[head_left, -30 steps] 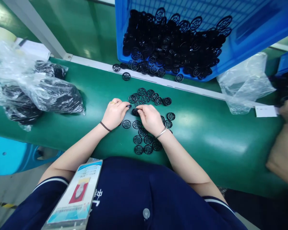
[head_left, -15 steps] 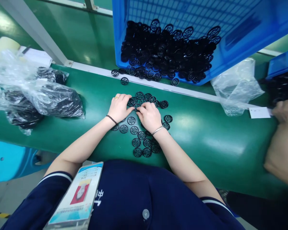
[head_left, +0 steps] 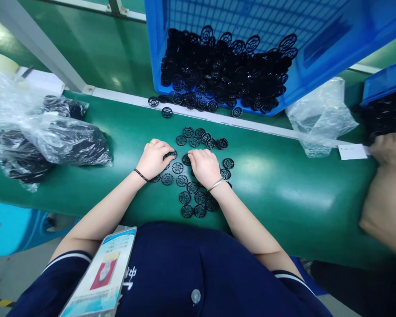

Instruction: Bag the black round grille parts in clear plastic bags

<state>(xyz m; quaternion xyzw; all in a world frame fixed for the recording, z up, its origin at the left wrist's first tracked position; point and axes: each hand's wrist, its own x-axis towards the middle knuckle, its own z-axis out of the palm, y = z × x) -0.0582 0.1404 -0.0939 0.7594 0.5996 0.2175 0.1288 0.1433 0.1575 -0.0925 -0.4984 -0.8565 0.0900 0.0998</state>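
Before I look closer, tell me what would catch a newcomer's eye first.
Probably the big blue crate heaped with black spoked discs, at the far edge of the green bench. Nearer, the left hand holds one disc and the right hand touches another. Clear plastic bags with black contents lie at left.

Your desk [head_left: 267, 189] is glossy grn w/ pale glare. Wheels [head_left: 177, 168] on it: blk, spoked, grn showing thru. Bin [head_left: 350, 26]: bright blue, grid pattern inside, piled w/ blk wheels too. You've got a dk navy shirt [head_left: 165, 268], wht sleeve stripes, wht lettering [head_left: 130, 278]. Your badge [head_left: 114, 247]: wht & lt-blue, photo [head_left: 97, 280] backgrd red. L hand [head_left: 156, 157]: gold-col. ring [head_left: 151, 144], wrist has dk twisted-pattern bracelet [head_left: 141, 175]. R wrist: silver bangle [head_left: 215, 185]. Bags [head_left: 75, 143] to your L: clear, blk contents. Stool [head_left: 9, 226]: turq. Floor tape [head_left: 1, 302]: blk/yel stripes. Rail [head_left: 119, 97]: wht.
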